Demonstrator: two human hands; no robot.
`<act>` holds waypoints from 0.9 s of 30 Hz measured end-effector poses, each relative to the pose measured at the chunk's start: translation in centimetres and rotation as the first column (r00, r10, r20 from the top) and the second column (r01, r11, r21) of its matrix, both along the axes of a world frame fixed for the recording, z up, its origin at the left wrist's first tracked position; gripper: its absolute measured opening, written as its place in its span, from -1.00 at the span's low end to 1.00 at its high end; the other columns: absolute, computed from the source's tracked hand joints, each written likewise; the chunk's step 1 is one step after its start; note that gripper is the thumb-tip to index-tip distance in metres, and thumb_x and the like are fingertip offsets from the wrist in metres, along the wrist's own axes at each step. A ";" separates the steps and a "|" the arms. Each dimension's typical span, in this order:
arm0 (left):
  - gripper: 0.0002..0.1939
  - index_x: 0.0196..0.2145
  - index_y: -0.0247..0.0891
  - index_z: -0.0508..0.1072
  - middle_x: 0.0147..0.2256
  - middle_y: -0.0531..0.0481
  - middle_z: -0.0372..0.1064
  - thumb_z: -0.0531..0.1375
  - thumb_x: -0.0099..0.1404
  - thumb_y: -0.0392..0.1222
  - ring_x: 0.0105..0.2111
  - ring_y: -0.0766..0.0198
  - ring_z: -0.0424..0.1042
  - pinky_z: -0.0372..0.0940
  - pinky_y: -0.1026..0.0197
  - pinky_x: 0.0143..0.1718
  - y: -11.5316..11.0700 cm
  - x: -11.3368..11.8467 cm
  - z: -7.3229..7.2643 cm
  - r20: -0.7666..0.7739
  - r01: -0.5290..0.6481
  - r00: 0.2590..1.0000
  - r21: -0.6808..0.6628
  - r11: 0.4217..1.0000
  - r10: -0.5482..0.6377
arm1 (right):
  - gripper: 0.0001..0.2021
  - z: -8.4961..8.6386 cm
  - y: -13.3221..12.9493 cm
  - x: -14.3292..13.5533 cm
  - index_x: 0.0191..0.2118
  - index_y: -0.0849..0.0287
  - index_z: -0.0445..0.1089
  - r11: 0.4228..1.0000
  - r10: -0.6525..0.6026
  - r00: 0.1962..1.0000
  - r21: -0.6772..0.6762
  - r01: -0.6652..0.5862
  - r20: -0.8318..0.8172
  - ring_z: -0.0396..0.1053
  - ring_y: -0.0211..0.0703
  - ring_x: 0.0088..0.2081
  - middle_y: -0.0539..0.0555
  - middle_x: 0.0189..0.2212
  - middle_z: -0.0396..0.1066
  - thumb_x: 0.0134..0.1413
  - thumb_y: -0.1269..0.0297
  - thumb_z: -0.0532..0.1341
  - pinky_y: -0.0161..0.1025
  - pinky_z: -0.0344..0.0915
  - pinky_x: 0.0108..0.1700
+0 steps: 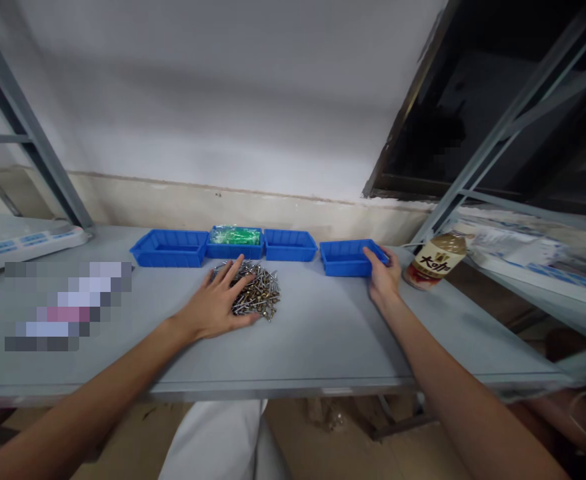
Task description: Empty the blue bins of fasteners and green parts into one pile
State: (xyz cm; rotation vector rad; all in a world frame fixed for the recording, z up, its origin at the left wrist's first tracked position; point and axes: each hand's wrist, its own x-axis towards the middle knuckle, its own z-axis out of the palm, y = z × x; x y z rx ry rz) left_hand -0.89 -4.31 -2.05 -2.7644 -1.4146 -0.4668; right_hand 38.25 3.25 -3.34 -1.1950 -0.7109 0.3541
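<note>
Blurred patch (67,307): pixelated area on the desk at 9 o'clock from the left hand; contents cannot be told.
Desk (323,340): grey top, carrying everything below.
First bin (170,248): blue, open, far left of the row, at 11 o'clock from the left hand, apart from it.
Left hand (217,303): released, fingers spread flat, palm down. It rests on the near-left edge of the screw pile, with the fingertips lying over the screws. Nothing is gripped.
Screw pile (257,293): loose heap of metal screws on the desk, touching the left hand and spreading from under its fingers toward 2 o'clock. It lies just in front of the bin row.
Second bin (236,243): blue, holding a clear bag with green contents, at 12 o'clock from the left hand.
Third bin (290,245): blue, at 1 o'clock from the screw pile, near but not touching it.
Fourth bin (349,257): blue, set a little apart from the other three, at the right end of the row.
Right hand (383,277): partly curled, grasping the right end of the fourth bin, with the fingers over its rim. The bin sits at 10 o'clock from the palm and stands on the desk.
Bottle (435,261): brown drink bottle with a label, lying tilted at 3 o'clock, just beside the right hand; contact cannot be told.
</note>
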 end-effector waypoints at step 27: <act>-0.45 0.09 -0.33 0.34 0.19 -0.24 0.17 -0.03 0.36 0.13 0.22 -0.04 0.12 0.04 -0.08 0.26 2.7 -1.2 -1.9 0.243 -0.209 0.949 0.007 0.978 0.201 | -0.57 -1.0 1.7 1.0 -0.09 0.21 0.44 0.977 0.029 0.906 -0.204 0.064 0.423 0.40 0.07 -0.06 0.22 -0.12 0.48 -0.06 0.05 0.24 0.01 0.27 0.05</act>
